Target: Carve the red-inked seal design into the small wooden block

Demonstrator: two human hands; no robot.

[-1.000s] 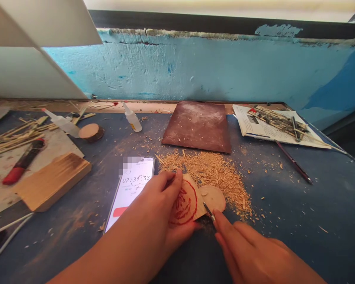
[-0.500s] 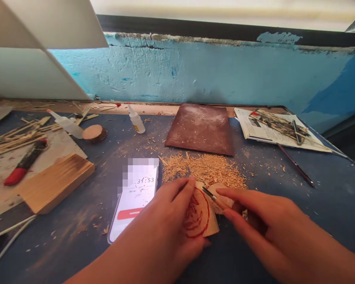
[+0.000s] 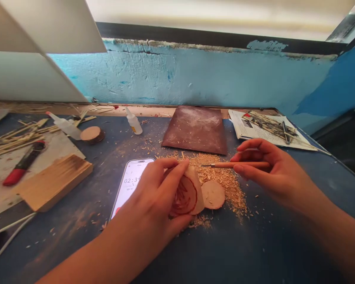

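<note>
My left hand (image 3: 162, 193) is closed around a pale piece of wood (image 3: 198, 197) that carries a red circular drawing, partly covered by my fingers. Between the thumb and fingers of my right hand (image 3: 263, 165) lies a wood carving tool (image 3: 224, 165) with a wooden handle and a thin metal tip. It points left, its tip near the top of the wood piece; I cannot tell whether they touch. A small round wood slice (image 3: 213, 195) rests just right of the wood piece, on the wood shavings (image 3: 235, 189).
A lit phone (image 3: 131, 173) lies partly under my left forearm. Behind the shavings is brown sandpaper (image 3: 195, 130). Leftward are a wood block (image 3: 57, 181), a red-and-black tool (image 3: 25, 162), a log slice (image 3: 92, 135) and glue bottles (image 3: 134, 121). Sticks lie on a printed sheet (image 3: 239, 128) at right.
My right hand has moved up and right, turning the carving tool nearly level. The small round slice is now uncovered. My left hand and the wood piece have shifted slightly left and up.
</note>
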